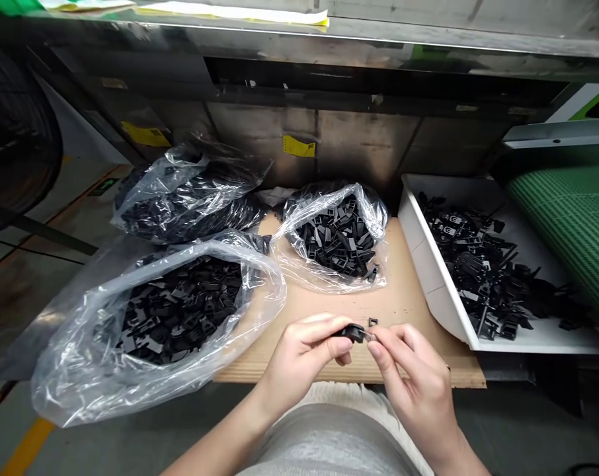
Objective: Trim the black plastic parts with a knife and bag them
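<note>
Over the front of the cardboard sheet (299, 304), my left hand (304, 354) pinches a small black plastic part (352, 332) between thumb and fingers. My right hand (411, 370) is closed close to the part's right end. Its thumb and forefinger pinch a tiny, thin, shiny piece (369, 336) too small to name, which seems to meet the black part. Just beyond the right fingertips, a small black clip-like piece (373, 322) lies on the cardboard.
Open clear bags of black plastic parts stand at the left (106, 370) and centre (329, 281). A fuller bag (180, 198) lies behind. At right, a white tray (438, 277) holds mixed black pieces beside a green conveyor belt (572, 211). A metal ledge (379, 46) crosses the back.
</note>
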A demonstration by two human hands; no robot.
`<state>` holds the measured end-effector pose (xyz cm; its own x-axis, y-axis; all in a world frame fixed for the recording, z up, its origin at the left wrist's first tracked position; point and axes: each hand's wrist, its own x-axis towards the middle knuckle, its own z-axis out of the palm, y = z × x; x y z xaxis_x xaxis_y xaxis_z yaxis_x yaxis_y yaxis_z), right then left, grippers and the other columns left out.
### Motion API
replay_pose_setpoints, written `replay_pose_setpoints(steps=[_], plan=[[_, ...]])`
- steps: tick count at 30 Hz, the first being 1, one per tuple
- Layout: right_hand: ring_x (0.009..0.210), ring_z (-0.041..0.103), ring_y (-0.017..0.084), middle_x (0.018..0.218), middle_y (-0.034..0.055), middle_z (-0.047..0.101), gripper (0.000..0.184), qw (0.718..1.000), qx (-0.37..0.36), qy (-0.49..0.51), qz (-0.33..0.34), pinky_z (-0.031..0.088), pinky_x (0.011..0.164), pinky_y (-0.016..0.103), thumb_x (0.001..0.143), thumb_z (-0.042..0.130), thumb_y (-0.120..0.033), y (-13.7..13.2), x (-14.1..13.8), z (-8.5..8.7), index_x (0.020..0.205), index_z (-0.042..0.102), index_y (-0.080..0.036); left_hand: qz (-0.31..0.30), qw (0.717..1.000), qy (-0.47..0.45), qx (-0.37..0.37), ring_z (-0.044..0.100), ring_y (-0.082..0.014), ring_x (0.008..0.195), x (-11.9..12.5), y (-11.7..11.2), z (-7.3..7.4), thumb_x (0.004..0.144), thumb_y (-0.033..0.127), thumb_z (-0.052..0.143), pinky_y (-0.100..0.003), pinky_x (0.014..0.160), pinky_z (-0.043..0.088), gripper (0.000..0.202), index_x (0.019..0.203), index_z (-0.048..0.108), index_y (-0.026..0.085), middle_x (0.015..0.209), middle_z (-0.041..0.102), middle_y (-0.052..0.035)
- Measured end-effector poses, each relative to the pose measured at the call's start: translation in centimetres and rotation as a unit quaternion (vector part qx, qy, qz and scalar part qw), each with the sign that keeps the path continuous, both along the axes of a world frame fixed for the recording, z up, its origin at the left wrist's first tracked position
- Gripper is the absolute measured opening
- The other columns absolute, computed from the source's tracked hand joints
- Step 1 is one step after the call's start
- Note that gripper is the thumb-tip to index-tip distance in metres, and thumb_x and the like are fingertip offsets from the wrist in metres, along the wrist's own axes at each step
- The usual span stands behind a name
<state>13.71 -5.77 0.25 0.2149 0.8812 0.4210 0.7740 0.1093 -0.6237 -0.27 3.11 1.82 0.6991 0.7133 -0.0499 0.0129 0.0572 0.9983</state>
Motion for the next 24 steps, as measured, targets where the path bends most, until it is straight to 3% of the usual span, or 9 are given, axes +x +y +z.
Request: replay_pose_setpoints(steps=[4, 6, 8, 11, 15, 18, 21, 24], plan=[[0.065, 0.052, 0.016, 0.071, 0.0057, 0.053, 0.015, 0.998, 0.029, -0.002, -0.048, 0.041, 0.060, 0.028, 0.080, 0.051, -0.015, 0.1, 0.5, -0.4, 0.091, 0.061, -0.016, -0.017, 0.995, -0.035, -0.096, 0.055, -0.0098, 0.057, 0.3, -0.6, 0.2, 0.077, 0.015, 0.055, -0.022, 0.058, 0.047, 0.013, 0.082, 0.067, 0.015, 0.069, 0.057, -0.0011], [0.068, 0.053, 0.016, 0.074, 0.0062, 0.054, 0.016, 0.998, 0.022, 0.037, -0.056, 0.042, 0.061, 0.028, 0.081, 0.050, -0.016, 0.0, 1.0, -0.3, 0.093, 0.061, -0.016, -0.013, 0.995, -0.037, -0.090, 0.057, -0.0106, 0.060, 0.5, -0.9, 0.1, 0.075, 0.014, 0.057, -0.022, 0.059, 0.048, 0.012, 0.081, 0.068, 0.015, 0.072, 0.059, -0.0016], [0.071, 0.054, 0.016, 0.077, 0.0055, 0.056, 0.017, 0.994, -0.007, 0.101, -0.045, 0.042, 0.062, 0.026, 0.082, 0.048, -0.019, -0.3, 1.5, -0.2, 0.095, 0.060, -0.018, 0.007, 0.999, -0.024, -0.033, 0.059, -0.0139, 0.075, 0.7, -0.9, 0.0, 0.073, 0.010, 0.060, -0.024, 0.072, 0.048, 0.015, 0.082, 0.068, 0.017, 0.083, 0.062, -0.0037], [0.058, 0.052, 0.012, 0.067, 0.0010, 0.055, 0.019, 0.968, -0.074, 0.238, -0.034, 0.042, 0.054, 0.022, 0.086, 0.043, -0.025, -0.9, 2.1, -0.3, 0.096, 0.058, -0.021, 0.030, 0.997, -0.008, 0.071, 0.056, -0.0179, 0.096, 0.9, -0.8, -0.4, 0.071, 0.007, 0.060, -0.028, 0.086, 0.043, 0.020, 0.086, 0.069, 0.018, 0.100, 0.062, -0.0065], [0.047, 0.046, 0.009, 0.060, -0.0015, 0.053, 0.022, 0.920, -0.129, 0.370, -0.006, 0.040, 0.046, 0.020, 0.088, 0.037, -0.030, -2.0, 2.7, -0.7, 0.094, 0.057, -0.021, 0.043, 0.974, -0.002, 0.221, 0.060, -0.0172, 0.090, 1.2, -0.7, -0.8, 0.074, 0.004, 0.056, -0.028, 0.081, 0.048, 0.024, 0.091, 0.067, 0.017, 0.097, 0.064, -0.0071], [0.048, 0.045, 0.008, 0.070, -0.0009, 0.053, 0.022, 0.924, -0.127, 0.359, 0.042, 0.039, 0.047, 0.020, 0.086, 0.042, -0.030, -2.3, 3.0, -0.7, 0.103, 0.055, -0.025, 0.047, 0.956, 0.014, 0.289, 0.060, -0.0180, 0.091, 1.6, -1.0, -0.8, 0.074, 0.004, 0.055, -0.029, 0.082, 0.048, 0.027, 0.096, 0.064, 0.017, 0.097, 0.065, -0.0072], [0.058, 0.049, 0.010, 0.074, -0.0003, 0.052, 0.031, 0.931, -0.134, 0.310, 0.137, 0.041, 0.055, 0.022, 0.082, 0.050, -0.034, -2.2, 3.4, -0.7, 0.112, 0.053, -0.027, 0.063, 0.948, 0.015, 0.311, 0.061, -0.0178, 0.089, 1.9, -1.4, -0.6, 0.074, 0.005, 0.056, -0.027, 0.080, 0.049, 0.025, 0.095, 0.063, 0.016, 0.096, 0.066, -0.0071], [0.061, 0.051, 0.013, 0.067, 0.0006, 0.052, 0.033, 0.921, -0.187, 0.320, 0.118, 0.043, 0.059, 0.025, 0.081, 0.048, -0.039, -2.0, 4.1, -1.0, 0.107, 0.057, -0.021, 0.079, 0.939, -0.007, 0.335, 0.062, -0.0173, 0.085, 2.0, -1.9, -0.4, 0.075, 0.004, 0.055, -0.025, 0.077, 0.050, 0.021, 0.092, 0.063, 0.014, 0.093, 0.066, -0.0082]])
